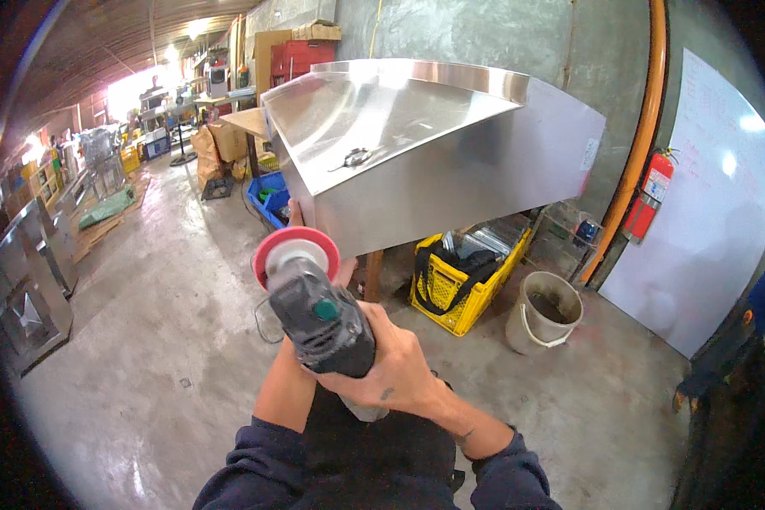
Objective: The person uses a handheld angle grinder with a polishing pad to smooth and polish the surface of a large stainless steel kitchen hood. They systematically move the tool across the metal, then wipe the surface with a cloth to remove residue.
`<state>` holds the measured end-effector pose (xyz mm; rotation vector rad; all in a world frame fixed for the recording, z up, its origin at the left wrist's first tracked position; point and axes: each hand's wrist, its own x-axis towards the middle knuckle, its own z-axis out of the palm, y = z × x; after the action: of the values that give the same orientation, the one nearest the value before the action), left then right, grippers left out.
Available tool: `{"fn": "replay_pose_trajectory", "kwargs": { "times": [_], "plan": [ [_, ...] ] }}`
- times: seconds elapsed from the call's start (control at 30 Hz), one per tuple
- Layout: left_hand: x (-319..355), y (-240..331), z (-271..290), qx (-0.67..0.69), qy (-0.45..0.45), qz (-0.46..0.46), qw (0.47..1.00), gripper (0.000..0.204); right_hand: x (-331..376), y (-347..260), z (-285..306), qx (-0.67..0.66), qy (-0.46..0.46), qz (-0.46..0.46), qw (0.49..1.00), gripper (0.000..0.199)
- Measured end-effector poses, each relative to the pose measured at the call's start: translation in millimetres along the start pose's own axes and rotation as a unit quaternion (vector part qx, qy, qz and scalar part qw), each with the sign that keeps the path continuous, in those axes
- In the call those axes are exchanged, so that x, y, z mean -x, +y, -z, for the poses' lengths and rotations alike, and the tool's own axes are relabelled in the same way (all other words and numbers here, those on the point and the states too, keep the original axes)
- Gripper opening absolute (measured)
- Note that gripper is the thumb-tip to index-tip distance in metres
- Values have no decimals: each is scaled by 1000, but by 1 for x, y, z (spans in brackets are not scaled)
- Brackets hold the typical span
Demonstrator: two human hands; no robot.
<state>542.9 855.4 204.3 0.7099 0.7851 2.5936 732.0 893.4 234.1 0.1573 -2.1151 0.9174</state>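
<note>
Your right hand clasps the grinder, but a slip could bring its disc onto your left hand, whose hold I cannot tell.

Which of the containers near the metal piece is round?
The bucket, right of the yellow crate: its rim is round, while the yellow crate and blue bin are boxy.

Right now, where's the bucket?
In the head view, the bucket stands on the floor, right of centre, between the yellow crate on its left and the whiteboard on its right.
</note>
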Motion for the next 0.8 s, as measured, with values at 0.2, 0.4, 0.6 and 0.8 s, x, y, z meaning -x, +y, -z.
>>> {"fn": "replay_pose_trajectory", "kwargs": {
  "times": [0.2,0.4,0.6,0.8],
  "plan": [
    [-48,-15,-27,84,-12,25,996,54,46,23,15,-35,136,-115,983,79],
    [-72,-26,-7,114,-30,29,993,47,65,64,21,-226,395,-135,880,42],
    [-70,-34,5,58,-24,10,998,48,39,72,72,-277,497,-217,793,43],
    [-17,-26,13,108,148,104,978,49,21,78,105,-196,591,-310,718,52]
  ]
}}
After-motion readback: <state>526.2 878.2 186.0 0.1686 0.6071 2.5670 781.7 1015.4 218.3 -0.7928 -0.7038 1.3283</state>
